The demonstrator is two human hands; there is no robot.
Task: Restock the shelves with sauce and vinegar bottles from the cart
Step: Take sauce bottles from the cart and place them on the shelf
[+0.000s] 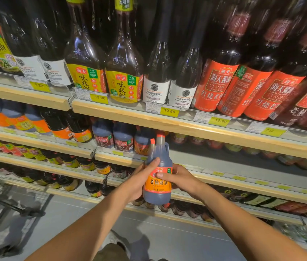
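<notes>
I hold a dark soy sauce jug (pixel 158 194) with an orange label, a red cap and a small side handle, upright in front of the shelves. My left hand (pixel 139 180) wraps its left side, thumb on the shoulder. My right hand (pixel 182 178) grips the right side, thumb across the label. The jug hangs just before the second shelf (pixel 215 162), whose right part shows bare grey board. Similar dark jugs (pixel 123 137) stand at the back of that shelf, left of my jug.
The top shelf (pixel 186 127) carries tall soy sauce bottles with yellow price tags along its wooden edge. Lower shelves hold small jars and bottles. A wire shopping cart (pixel 3 200) stands at the lower left on the grey floor. My shoe shows below.
</notes>
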